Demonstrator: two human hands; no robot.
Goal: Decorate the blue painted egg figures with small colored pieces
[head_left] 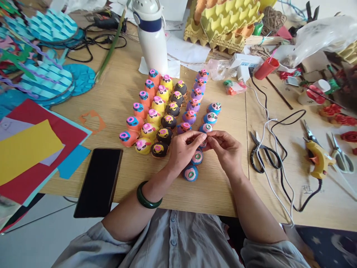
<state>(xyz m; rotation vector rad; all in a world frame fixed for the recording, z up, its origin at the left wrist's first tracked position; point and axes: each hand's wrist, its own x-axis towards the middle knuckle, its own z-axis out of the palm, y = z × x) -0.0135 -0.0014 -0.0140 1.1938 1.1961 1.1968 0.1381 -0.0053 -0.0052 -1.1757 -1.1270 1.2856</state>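
My left hand and my right hand meet over the right-hand row of small blue figures with pink faces. The fingertips of both are pinched together, nearly touching; whatever they hold is too small to make out. Beneath them, part of the blue row is hidden. To the left stand rows of similar rounded figures: purple ones, black ones, yellow ones and orange ones. Each has a coloured face with small pieces on it. A dark green bangle circles my left wrist.
A white bottle stands behind the rows. Left lie a phone and coloured paper sheets. Right lie black scissors, trailing cables and a yellow glue gun. Yellow egg trays are stacked at the back.
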